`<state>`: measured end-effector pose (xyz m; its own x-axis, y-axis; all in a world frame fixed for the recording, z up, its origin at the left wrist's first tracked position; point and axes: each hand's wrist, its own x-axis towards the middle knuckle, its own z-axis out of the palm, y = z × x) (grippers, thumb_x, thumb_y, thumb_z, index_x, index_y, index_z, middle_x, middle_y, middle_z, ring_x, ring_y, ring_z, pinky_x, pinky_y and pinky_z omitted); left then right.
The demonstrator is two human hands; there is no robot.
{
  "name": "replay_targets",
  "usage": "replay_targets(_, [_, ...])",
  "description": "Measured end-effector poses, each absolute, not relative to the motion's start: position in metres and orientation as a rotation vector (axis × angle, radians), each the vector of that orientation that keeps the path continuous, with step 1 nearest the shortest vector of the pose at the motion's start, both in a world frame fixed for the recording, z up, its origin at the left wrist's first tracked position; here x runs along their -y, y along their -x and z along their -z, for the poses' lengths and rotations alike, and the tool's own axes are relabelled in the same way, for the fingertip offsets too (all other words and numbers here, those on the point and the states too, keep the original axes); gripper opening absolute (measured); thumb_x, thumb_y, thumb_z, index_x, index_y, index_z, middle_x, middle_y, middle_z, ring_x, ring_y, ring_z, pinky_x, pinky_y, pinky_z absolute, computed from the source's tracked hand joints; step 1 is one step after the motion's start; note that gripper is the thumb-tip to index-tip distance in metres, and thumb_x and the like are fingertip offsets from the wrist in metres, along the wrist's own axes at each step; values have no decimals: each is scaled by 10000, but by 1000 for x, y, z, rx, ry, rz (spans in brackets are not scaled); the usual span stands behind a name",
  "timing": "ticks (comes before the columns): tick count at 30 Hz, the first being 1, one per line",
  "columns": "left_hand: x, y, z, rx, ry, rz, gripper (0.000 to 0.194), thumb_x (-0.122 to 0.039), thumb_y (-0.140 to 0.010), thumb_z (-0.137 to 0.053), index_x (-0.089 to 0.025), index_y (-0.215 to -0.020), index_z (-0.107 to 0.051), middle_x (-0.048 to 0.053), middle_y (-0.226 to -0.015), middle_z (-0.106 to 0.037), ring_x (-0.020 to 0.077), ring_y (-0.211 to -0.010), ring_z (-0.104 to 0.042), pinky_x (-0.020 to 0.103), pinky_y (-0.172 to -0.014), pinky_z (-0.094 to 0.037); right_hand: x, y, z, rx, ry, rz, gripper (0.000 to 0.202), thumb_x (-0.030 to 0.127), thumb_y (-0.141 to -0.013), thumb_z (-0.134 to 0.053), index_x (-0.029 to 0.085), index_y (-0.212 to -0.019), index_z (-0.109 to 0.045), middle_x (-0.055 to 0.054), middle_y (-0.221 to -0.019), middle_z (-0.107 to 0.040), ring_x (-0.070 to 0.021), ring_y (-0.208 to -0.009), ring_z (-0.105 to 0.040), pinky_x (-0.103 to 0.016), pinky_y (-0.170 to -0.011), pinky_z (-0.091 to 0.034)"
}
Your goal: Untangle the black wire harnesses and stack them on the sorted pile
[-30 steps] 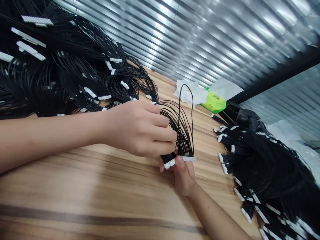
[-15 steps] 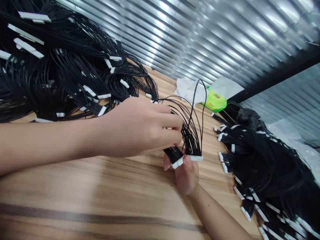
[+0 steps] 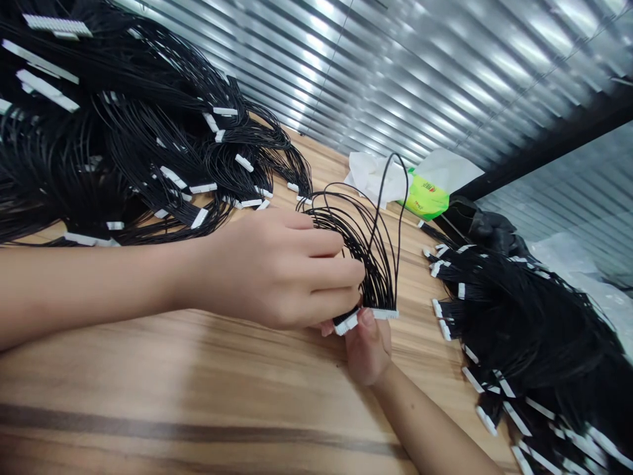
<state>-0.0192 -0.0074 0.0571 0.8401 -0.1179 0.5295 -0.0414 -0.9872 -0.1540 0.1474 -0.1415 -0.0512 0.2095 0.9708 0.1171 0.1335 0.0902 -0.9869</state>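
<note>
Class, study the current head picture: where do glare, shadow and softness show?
Head view throughout: glare streaks the corrugated metal panels; a soft shadow darkens the wooden tabletop; the held wires look fairly distinct, while the right wire pile merges into near-solid black and the clear plastic beside it looks soft.

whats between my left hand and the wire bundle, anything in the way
Nothing visible: the left hand is at the wire bundle, its fingers over the wires. The right hand pinches the white connectors at the bundle's end. The left fingertips are hidden.
</note>
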Motion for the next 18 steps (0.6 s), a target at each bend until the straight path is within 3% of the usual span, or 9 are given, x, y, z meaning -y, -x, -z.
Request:
replay_targets(6, [3,13,-60,-61,2997,609,183,-198,-931,-469,-202,-910,-651,37,-943,-666,158,-780,-567,290,-551,-333,139,-145,45,1234,1314,-921,503,644,-901,-326,236,-764,-585,-54,-649,-566,-245,-674,-601,-401,-608,-518])
replay_targets(10, [7,12,-60,-53,2978,540,117,-152,-902,-512,-166,-886,-626,48,-917,-644,162,-732,-541,292,-545,-300,140,-145,42,1195,1253,-966,388,555,-924,-387,233,-845,-590,-59,-711,-584,-236,-695,-604,-387,-615,-528])
replay_targets(14, [2,12,-63,-112,3035,540,172,-285,-920,-530,-167,-819,-603,45,-858,-633,164,-686,-532,308,-542,-303,140,-147,44,1149,1255,-971,352,522,-932,-404,232,-894,-598,-57,-735,-595,-217,-642,-590,-374,-587,-528])
replay_targets(18, [-22,17,-72,-373,3111,666,336,-411,-926,-535,-202,-665,-568,-33,-594,-548,114,-568,-482,284,-624,-361,137,-149,46,1139,1250,-930,351,521,-933,-397,239,-864,-594,-33,-650,-563,-213,-587,-573,-362,-561,-509])
